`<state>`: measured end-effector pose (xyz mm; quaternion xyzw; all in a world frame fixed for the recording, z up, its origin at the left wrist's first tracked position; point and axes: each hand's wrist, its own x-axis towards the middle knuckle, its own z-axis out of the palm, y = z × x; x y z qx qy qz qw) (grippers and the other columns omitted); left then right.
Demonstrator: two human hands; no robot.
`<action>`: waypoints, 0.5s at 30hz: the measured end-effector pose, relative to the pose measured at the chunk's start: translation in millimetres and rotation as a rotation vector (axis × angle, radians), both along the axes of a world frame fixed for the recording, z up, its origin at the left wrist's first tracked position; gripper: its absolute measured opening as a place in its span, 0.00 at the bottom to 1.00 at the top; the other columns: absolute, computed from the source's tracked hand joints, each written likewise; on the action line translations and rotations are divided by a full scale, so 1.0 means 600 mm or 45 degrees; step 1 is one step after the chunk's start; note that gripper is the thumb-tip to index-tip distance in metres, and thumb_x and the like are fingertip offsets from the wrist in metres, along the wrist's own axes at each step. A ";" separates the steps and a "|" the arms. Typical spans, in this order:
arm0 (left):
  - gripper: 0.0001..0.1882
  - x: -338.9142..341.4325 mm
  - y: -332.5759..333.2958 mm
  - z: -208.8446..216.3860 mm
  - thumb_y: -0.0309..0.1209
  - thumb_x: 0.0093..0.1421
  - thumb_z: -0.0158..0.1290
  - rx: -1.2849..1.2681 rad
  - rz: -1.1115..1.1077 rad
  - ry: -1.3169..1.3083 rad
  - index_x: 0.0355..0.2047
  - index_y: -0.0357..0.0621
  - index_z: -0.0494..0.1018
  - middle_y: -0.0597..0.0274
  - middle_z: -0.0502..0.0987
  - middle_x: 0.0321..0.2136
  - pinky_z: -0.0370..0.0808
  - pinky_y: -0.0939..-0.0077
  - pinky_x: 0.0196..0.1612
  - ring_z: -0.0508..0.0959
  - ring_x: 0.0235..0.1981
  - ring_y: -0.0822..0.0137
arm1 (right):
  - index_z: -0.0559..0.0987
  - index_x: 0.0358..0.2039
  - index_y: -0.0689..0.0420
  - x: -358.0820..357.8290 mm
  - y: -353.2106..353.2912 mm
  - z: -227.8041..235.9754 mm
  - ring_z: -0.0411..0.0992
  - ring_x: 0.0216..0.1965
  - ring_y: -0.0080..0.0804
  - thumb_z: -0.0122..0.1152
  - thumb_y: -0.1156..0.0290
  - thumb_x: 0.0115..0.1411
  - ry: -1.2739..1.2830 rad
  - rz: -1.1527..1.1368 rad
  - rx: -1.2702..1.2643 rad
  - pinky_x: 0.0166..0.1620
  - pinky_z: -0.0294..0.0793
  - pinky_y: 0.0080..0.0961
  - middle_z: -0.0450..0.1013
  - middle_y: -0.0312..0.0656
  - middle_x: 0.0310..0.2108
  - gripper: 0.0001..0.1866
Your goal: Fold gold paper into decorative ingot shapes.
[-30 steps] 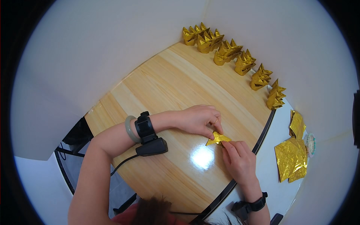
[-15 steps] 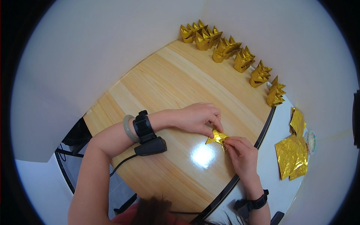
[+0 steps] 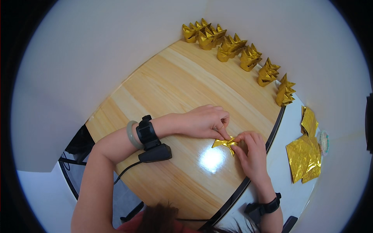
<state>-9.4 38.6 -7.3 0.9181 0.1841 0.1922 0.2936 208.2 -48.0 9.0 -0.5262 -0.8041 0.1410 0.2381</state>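
From afar, I saw the left hand [image 3: 204, 121] and right hand [image 3: 253, 155] pinching a small, creased, pointed gold-foil paper [image 3: 222, 143], where uneven pulling risked a tear.

You've got wood-grain table [image 3: 163, 77] centre, pale walls [image 3: 116, 46] 10 and 2 o'clock, grey floor [image 3: 121, 194] at 7, glare [image 3: 211, 159] at 5.

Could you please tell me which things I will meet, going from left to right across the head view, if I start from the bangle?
Pale bangle, black device on the left wrist, left hand, folded gold foil piece, right hand, flat gold sheets, small round pale item.
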 end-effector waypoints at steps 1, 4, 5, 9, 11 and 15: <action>0.09 0.001 -0.001 0.001 0.35 0.54 0.58 0.001 -0.006 0.001 0.36 0.61 0.82 0.70 0.70 0.30 0.63 0.72 0.42 0.69 0.37 0.66 | 0.74 0.34 0.55 0.001 0.001 0.000 0.66 0.40 0.40 0.66 0.71 0.48 0.001 -0.006 0.001 0.43 0.64 0.32 0.69 0.39 0.36 0.13; 0.09 0.003 -0.003 0.001 0.35 0.53 0.58 0.039 0.024 -0.015 0.35 0.61 0.82 0.70 0.70 0.30 0.63 0.72 0.42 0.69 0.37 0.66 | 0.73 0.36 0.53 0.007 0.006 -0.002 0.64 0.42 0.40 0.66 0.69 0.49 -0.015 0.021 -0.063 0.44 0.62 0.32 0.68 0.39 0.37 0.14; 0.08 0.004 -0.003 0.000 0.36 0.53 0.58 0.025 0.038 -0.014 0.35 0.61 0.82 0.69 0.70 0.30 0.64 0.72 0.42 0.69 0.36 0.66 | 0.73 0.37 0.53 0.008 0.007 -0.002 0.64 0.42 0.40 0.67 0.68 0.48 -0.032 0.050 -0.078 0.44 0.61 0.32 0.67 0.39 0.38 0.16; 0.08 0.003 -0.005 0.002 0.36 0.53 0.59 0.054 0.057 -0.007 0.34 0.60 0.82 0.69 0.70 0.30 0.64 0.72 0.41 0.70 0.36 0.66 | 0.72 0.40 0.52 0.020 0.013 0.005 0.63 0.45 0.41 0.69 0.65 0.47 -0.047 0.158 -0.170 0.47 0.60 0.34 0.66 0.39 0.41 0.20; 0.08 0.004 -0.005 0.001 0.36 0.52 0.59 0.106 0.041 -0.026 0.34 0.60 0.82 0.69 0.70 0.30 0.65 0.71 0.39 0.70 0.35 0.65 | 0.72 0.40 0.52 0.030 0.014 0.004 0.62 0.46 0.42 0.70 0.64 0.46 -0.032 0.190 -0.176 0.48 0.60 0.34 0.66 0.40 0.42 0.22; 0.08 0.000 -0.008 0.003 0.35 0.51 0.60 0.226 0.015 -0.018 0.34 0.60 0.82 0.68 0.69 0.30 0.65 0.71 0.36 0.70 0.34 0.64 | 0.71 0.42 0.52 0.035 0.017 0.007 0.62 0.47 0.43 0.73 0.60 0.42 0.026 0.284 -0.224 0.51 0.59 0.34 0.65 0.41 0.44 0.27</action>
